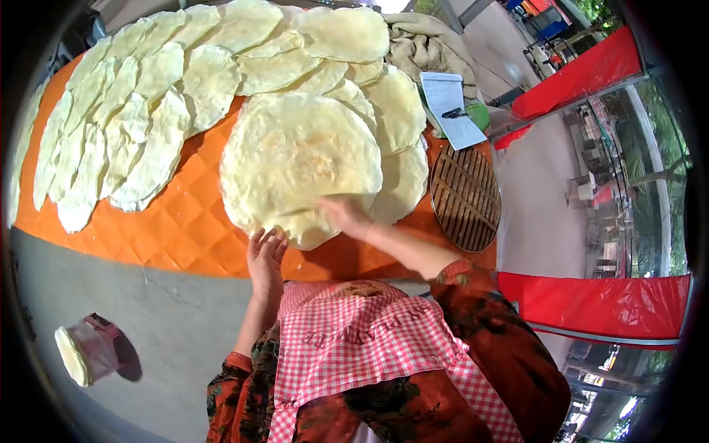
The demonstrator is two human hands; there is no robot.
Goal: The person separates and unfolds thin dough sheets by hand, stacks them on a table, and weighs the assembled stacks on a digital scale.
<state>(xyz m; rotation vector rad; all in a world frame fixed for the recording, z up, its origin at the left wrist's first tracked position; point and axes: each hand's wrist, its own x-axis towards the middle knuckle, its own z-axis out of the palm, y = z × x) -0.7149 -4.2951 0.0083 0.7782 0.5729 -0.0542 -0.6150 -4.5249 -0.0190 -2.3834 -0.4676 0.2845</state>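
A large, round, pale flatbread [303,148] lies on the orange cloth [199,221] in front of me, on top of other thin sheets. My left hand [266,255] is at its near left edge, with fingers slightly curled and apart, palm up; the fingertips touch or nearly touch the rim. Over the near right part of the bread is my right hand [343,216], its fingers pointing left and smeared by motion; whether it pinches the bread I cannot make out. The near edge looks uneven between the two hands.
Many overlapping flatbreads [133,133] cover the left and far table. At the right lie a round slatted wooden rack [465,199], an open notebook [447,103] with a black pen, and a crumpled brown cloth [428,48]. A clear bag [92,351] stands on the floor.
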